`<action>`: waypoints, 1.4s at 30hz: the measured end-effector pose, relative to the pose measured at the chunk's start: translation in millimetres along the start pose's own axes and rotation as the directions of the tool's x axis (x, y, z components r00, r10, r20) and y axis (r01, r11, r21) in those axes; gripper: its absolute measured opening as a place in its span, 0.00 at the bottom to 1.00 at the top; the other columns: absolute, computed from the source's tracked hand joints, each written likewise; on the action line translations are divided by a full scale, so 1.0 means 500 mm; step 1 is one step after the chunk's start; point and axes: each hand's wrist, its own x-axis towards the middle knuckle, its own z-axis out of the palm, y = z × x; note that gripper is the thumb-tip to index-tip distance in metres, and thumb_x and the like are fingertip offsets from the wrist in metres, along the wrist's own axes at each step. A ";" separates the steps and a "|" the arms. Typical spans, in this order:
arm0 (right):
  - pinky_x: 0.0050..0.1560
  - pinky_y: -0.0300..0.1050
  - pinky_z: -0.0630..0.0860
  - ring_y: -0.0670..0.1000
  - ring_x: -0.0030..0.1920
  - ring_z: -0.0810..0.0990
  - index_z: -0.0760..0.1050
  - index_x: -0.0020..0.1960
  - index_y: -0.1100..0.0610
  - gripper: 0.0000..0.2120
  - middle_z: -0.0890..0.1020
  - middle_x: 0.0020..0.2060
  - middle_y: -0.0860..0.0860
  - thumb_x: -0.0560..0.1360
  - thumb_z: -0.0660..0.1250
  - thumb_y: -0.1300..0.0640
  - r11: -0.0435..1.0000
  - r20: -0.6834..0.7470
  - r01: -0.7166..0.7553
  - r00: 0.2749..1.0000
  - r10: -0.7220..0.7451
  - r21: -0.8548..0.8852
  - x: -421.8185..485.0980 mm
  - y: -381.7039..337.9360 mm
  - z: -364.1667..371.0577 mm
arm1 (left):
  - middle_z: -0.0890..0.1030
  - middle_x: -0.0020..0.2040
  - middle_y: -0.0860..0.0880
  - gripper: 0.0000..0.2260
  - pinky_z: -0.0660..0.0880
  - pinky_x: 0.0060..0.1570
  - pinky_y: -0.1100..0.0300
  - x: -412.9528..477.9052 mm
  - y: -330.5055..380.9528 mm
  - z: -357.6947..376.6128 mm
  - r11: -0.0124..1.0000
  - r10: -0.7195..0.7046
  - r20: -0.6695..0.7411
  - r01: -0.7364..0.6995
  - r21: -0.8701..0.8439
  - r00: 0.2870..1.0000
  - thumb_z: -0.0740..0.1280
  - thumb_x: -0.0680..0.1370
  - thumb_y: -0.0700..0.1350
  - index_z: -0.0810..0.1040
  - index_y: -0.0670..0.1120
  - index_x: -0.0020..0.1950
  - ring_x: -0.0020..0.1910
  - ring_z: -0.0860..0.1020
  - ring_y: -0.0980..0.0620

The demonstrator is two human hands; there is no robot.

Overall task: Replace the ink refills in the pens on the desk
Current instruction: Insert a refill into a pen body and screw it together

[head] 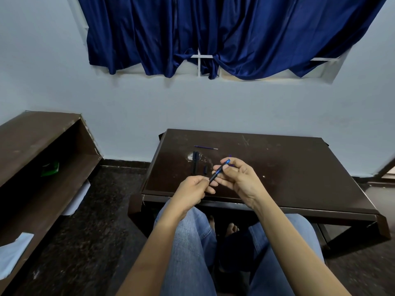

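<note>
We've got the blue pen (219, 171) pinched at both ends, left hand (193, 189) low, right hand (237, 178) curled round the top.

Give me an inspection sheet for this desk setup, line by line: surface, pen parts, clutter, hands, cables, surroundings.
Surface: dark brown desk, scuffed.
Job's things: blue-and-black pen held above desk; loose refill near far edge; two dark pens side by side; small dark piece beside them.
Clutter: nothing seen.
Hands: left hand pinches the pen's dark end; right hand holds its blue end.
Cables: nothing seen.
Surroundings: blue curtain, brown shelf at left holding a green item.
</note>
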 end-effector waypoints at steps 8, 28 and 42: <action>0.46 0.44 0.82 0.52 0.45 0.86 0.78 0.51 0.57 0.07 0.86 0.46 0.57 0.78 0.63 0.64 1.000 0.010 0.004 1.000 -0.004 0.013 0.002 0.011 -0.009 | 0.83 0.35 0.52 0.04 0.67 0.25 0.66 -0.003 -0.011 -0.006 0.998 0.055 -0.029 -0.056 -0.020 0.998 0.66 0.78 0.47 0.80 0.54 0.47 0.26 0.72 0.60; 0.42 0.41 0.81 0.49 0.39 0.85 0.80 0.45 0.55 0.04 0.86 0.43 0.57 0.75 0.68 0.63 1.000 -0.040 0.010 0.999 -0.010 0.011 -0.008 0.023 -0.006 | 0.82 0.38 0.53 0.03 0.73 0.37 0.68 0.010 -0.021 -0.003 0.982 0.147 -0.141 -0.127 0.142 0.979 0.71 0.74 0.49 0.81 0.51 0.44 0.35 0.79 0.60; 0.42 0.41 0.81 0.50 0.40 0.85 0.79 0.46 0.56 0.04 0.86 0.42 0.56 0.76 0.68 0.63 0.999 -0.040 0.028 0.999 -0.029 -0.022 -0.008 0.017 0.000 | 0.85 0.37 0.50 0.18 0.70 0.25 0.69 0.006 -0.002 0.009 0.997 -0.043 -0.025 0.042 -0.058 0.999 0.58 0.81 0.55 0.83 0.47 0.45 0.30 0.78 0.59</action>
